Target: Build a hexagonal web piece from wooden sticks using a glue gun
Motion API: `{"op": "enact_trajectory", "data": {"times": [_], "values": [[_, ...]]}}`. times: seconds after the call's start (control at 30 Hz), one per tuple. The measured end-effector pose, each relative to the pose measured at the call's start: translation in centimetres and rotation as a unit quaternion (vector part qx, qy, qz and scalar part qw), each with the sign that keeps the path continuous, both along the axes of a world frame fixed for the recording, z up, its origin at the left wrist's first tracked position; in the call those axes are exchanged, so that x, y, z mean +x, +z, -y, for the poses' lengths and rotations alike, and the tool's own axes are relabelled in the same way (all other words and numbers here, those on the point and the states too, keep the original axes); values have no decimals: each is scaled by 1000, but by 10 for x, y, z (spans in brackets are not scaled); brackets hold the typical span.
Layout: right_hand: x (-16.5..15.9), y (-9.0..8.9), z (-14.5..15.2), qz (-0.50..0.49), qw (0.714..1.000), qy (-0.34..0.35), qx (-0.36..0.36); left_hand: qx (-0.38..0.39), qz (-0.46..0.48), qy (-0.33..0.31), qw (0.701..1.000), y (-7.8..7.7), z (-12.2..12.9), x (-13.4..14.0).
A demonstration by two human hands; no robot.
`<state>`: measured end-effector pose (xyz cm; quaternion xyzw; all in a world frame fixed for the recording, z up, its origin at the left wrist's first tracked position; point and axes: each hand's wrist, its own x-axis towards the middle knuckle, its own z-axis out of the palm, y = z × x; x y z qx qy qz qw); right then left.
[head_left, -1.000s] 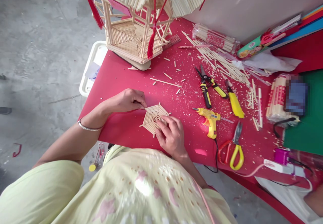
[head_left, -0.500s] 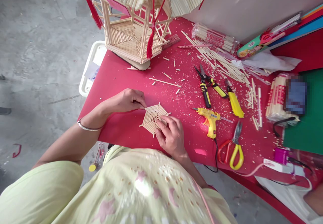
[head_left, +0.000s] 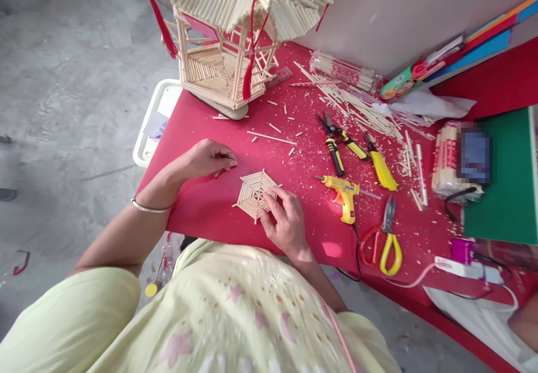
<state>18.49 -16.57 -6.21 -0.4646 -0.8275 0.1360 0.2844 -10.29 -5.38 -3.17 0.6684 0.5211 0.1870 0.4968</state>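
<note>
A hexagonal panel of thin wooden sticks (head_left: 247, 195), laid in rings like a web, lies flat on the red tabletop in front of me. My right hand (head_left: 286, 216) steadies its right side, with thumb and fingertips on the sticks. To the upper left of the panel, and apart from it, is my left hand (head_left: 210, 158). Its fingers are curled and pressed together low over the table; whether anything small is between them is hidden. Beyond stands a stick-built pavilion (head_left: 210, 90) with a ridged roof and red tassels.
To the right lie a yellow glue gun (head_left: 347, 194), black-and-yellow pliers (head_left: 336, 152), a yellow utility knife (head_left: 381, 167) and red-and-yellow-handled cutters (head_left: 389, 244). Loose sticks (head_left: 357, 101) and wood crumbs are scattered behind them. Packaged sticks (head_left: 445, 160) stand farther right.
My left hand has drawn away from the panel's upper left corner, up and to the left. My right hand stays on the panel. The whole view has shifted slightly.
</note>
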Motion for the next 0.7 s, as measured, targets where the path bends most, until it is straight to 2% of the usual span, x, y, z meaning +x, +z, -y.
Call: {"op": "enact_trajectory", "data": {"times": [0.07, 0.23, 0.3, 0.4, 0.53, 0.63, 0.7], "values": [[1, -2, 1, -21, 999, -32, 15, 19, -34, 20, 999, 2, 11, 1], [2, -6, -3, -56, 993, -108, 6, 146, -150, 82, 974, -1, 61, 20], [1, -6, -6, -27, 994, -106, -5, 178, -169, 107, 963, -5, 79, 32], [-1, -6, -7, 21, 996, -87, -10, 173, -165, 120, 964, -9, 94, 48], [-1, -10, -5, -31, 995, -99, 1, 147, -84, 169, 971, -9, 98, 60], [3, -15, -1, -135, 983, -123, 0, 78, 48, 213, 973, -5, 100, 70], [6, -18, 0, -222, 965, -138, -28, 23, 134, 233, 963, 1, 103, 77]]}}
